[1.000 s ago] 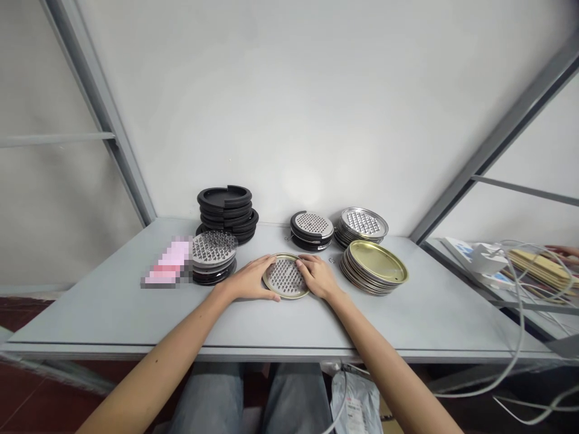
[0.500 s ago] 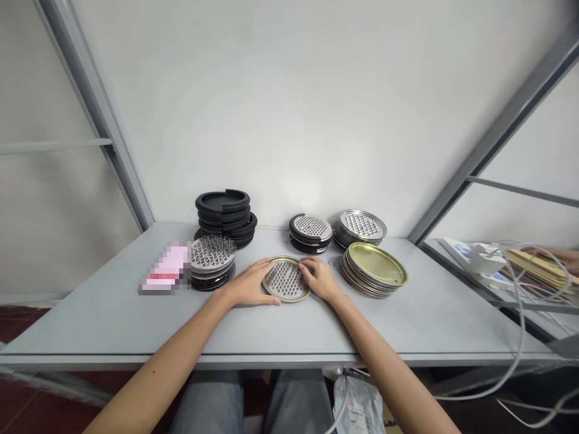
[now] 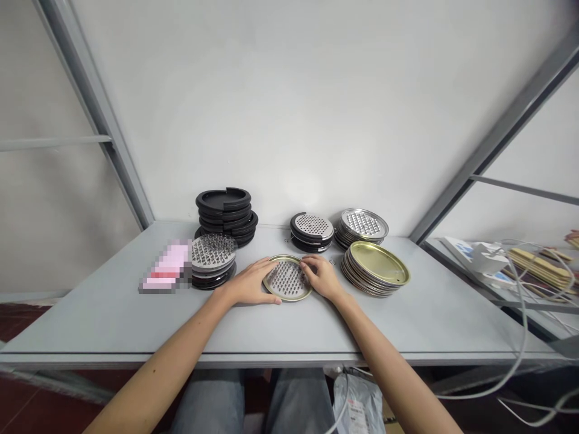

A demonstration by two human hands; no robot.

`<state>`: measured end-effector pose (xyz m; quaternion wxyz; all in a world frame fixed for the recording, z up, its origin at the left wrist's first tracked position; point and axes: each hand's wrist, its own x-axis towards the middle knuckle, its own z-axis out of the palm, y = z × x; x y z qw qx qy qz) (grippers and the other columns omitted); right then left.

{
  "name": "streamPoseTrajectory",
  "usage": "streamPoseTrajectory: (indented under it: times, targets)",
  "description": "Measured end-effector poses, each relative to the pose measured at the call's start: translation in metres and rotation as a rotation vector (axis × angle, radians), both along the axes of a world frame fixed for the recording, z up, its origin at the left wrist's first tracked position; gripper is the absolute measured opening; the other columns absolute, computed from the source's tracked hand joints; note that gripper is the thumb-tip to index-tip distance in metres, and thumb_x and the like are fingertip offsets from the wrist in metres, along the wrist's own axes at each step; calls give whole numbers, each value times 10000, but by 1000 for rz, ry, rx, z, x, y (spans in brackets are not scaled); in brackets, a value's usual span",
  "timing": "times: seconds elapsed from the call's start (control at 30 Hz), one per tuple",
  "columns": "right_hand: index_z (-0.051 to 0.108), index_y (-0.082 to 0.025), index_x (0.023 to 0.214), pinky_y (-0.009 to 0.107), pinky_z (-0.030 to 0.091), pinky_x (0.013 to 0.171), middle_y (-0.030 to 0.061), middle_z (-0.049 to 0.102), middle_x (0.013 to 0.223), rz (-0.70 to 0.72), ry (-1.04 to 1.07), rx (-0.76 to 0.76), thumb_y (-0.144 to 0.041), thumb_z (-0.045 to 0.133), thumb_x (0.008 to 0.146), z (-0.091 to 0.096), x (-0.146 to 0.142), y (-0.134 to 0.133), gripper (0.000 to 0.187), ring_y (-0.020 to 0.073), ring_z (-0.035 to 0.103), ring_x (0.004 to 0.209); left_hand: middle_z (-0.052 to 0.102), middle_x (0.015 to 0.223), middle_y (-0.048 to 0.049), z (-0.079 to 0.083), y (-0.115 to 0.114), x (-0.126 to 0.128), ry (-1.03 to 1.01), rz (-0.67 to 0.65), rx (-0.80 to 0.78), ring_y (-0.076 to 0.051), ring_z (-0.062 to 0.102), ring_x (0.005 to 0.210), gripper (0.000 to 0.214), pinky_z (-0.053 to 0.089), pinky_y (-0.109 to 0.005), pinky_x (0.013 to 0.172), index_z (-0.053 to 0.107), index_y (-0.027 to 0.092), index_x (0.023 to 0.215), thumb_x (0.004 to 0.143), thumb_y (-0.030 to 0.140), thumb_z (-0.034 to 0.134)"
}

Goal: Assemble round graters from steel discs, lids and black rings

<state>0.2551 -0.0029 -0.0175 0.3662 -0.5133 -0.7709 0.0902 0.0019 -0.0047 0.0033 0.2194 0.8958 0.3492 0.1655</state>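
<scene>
A round metal grater disc (image 3: 287,279) lies inside a gold-rimmed round lid (image 3: 295,298) flat on the table in front of me. My left hand (image 3: 253,284) wraps the lid's left side, fingers at the far rim and thumb at the near rim. On the other side, my right hand (image 3: 322,278) has its bent fingertips on the upper right edge of disc and lid. Left of the hands is a stack of grater discs (image 3: 213,250) with black pieces beneath. To the right stands a stack of gold lids (image 3: 379,265).
Black rings (image 3: 224,211) are piled at the back left. Behind my hands sit black-rimmed graters (image 3: 312,226), with silver grater discs (image 3: 363,223) beside them. A small metal ring (image 3: 332,262) lies nearby. Cables (image 3: 522,301) hang at the right, where another person's hand (image 3: 573,239) shows.
Both hands stay at the lid and grater disc, with barely any movement. The other person's hand at the far right has drawn back toward the picture's edge.
</scene>
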Motion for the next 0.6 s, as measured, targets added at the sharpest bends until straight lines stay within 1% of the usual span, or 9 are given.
streamPoseTrajectory:
  times: [0.1,0.17,0.27,0.33,0.4,0.47,0.53,0.6]
  targets:
    - [676,-196,1000,375,446,916,87,674,1055,-28,50,105,-307,444,897,7,2,-6,277,226,597,1010,314,1501,-118,1,0,0,-11,7,-6,-319,246,1394,983,250,-449,1136,323,204,1444,645,617,719]
    - [650,-201,1067,375,437,930,84,670,1078,-57,38,198,-291,444,895,17,6,-10,283,225,590,1027,319,1498,-123,0,0,0,-11,10,-8,-322,247,1393,983,247,-450,1137,332,197,1439,641,619,721]
    - [638,-197,1098,386,420,931,90,678,1060,-142,-78,315,-265,453,884,42,18,-10,291,240,585,1016,330,1493,-122,-2,1,-1,-13,12,-11,-320,246,1394,981,246,-444,1140,343,197,1434,637,625,721]
    - [649,-186,1077,390,416,922,99,680,1039,-279,-122,362,-254,446,877,62,33,-2,293,248,584,999,335,1490,-119,-3,1,-2,-19,15,-16,-316,246,1395,972,245,-440,1140,354,202,1428,635,630,719]
    - [663,-179,1052,395,416,917,104,678,1044,-427,-154,353,-250,455,863,79,54,11,291,258,578,1008,334,1492,-116,-3,2,-2,-27,17,-22,-310,244,1396,968,244,-437,1140,355,207,1427,636,628,720]
    - [690,-176,997,397,431,887,110,678,1042,-528,-212,260,-249,507,818,91,77,26,266,269,588,987,337,1490,-116,-3,1,-2,-23,13,-23,-306,242,1397,967,242,-437,1139,354,206,1426,636,621,725]
    - [708,-174,964,396,443,856,119,674,1036,-594,-292,172,-256,543,786,94,98,39,256,269,596,959,346,1486,-116,-1,1,-2,-11,9,-18,-302,239,1399,963,240,-434,1140,358,198,1425,639,616,725]
    - [726,-184,909,402,445,841,123,669,1036,-648,-370,94,-253,568,758,92,114,48,230,276,593,965,349,1485,-112,0,0,-1,-5,6,-14,-299,236,1400,958,239,-431,1141,360,197,1424,643,617,721]
